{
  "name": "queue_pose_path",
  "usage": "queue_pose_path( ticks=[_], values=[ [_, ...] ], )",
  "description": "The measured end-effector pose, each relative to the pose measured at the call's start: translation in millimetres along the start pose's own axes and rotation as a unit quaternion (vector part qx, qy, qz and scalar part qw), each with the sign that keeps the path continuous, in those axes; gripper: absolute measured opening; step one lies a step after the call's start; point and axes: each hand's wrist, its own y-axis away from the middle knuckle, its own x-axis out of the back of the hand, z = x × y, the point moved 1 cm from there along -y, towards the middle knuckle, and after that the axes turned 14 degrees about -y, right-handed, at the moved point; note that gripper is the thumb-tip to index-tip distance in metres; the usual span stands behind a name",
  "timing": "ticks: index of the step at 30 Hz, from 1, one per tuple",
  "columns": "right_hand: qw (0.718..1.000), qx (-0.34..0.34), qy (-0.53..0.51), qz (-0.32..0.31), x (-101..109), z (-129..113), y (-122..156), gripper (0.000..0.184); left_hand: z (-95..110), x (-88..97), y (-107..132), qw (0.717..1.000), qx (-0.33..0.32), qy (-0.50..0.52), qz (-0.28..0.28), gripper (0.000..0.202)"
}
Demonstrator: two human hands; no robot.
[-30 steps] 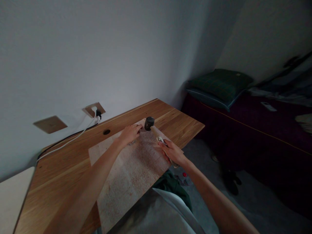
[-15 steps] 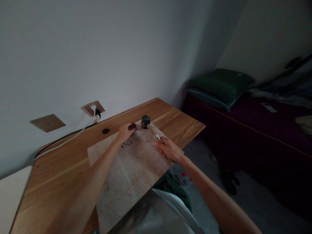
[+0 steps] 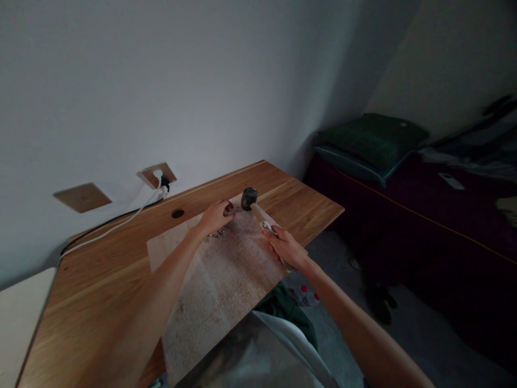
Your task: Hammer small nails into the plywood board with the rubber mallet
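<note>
My right hand [image 3: 286, 247] is closed around the handle of a rubber mallet [image 3: 249, 199] with a black head and a light handle wrapped in white near the grip. The mallet's head is over the far corner of a mottled, pale wooden board [image 3: 218, 291]. To its left my left hand [image 3: 217, 216] is at the board's far edge, fingers curved and the thumb apart from them. I see nothing held between them. Several small shiny metal pieces, like nails [image 3: 220, 233], lie on the board just below that hand, partly covered by it.
Under the board is a wooden desk [image 3: 100, 285] with a round cable hole [image 3: 177, 214]. Cords run from a wall socket [image 3: 157, 175] along its back edge. On the right is a bed [image 3: 404, 215] with pillows [image 3: 371, 143]. Bottles with red caps [image 3: 305, 293] are on the floor.
The mallet and my right hand have shifted slightly right. My left hand has also moved a little right, its fingers now more apart and covering more of the metal pieces.
</note>
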Motion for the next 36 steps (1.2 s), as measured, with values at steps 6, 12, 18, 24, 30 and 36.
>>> queue_pose_path(
  ticks=[6,12,18,24,30,36],
  values=[
    [1.0,0.008,-0.026,0.0,1.2,6.0,-2.0,0.029,14.4,-13.0,-18.8,0.997,0.052,0.048,0.013,0.021],
    [0.999,0.009,-0.036,-0.002,2.5,5.3,-1.9,0.026,12.7,-15.2,-17.5,0.993,0.077,0.075,0.045,0.034],
    [1.0,0.005,-0.029,-0.011,2.2,4.4,-2.1,0.026,12.7,-16.0,-14.9,0.991,0.092,0.074,0.065,0.019],
    [1.0,0.008,-0.028,-0.006,1.7,4.1,-1.6,0.025,11.1,-17.0,-15.2,0.989,0.098,0.076,0.078,0.017],
    [1.0,0.003,-0.025,-0.005,1.1,4.6,-1.4,0.027,14.1,-18.7,-13.1,0.991,0.079,0.087,0.068,0.02],
    [0.999,0.016,-0.02,-0.02,3.5,3.3,-7.7,0.025,12.3,-20.0,-13.7,0.99,0.077,0.1,0.068,0.017]
  ],
)
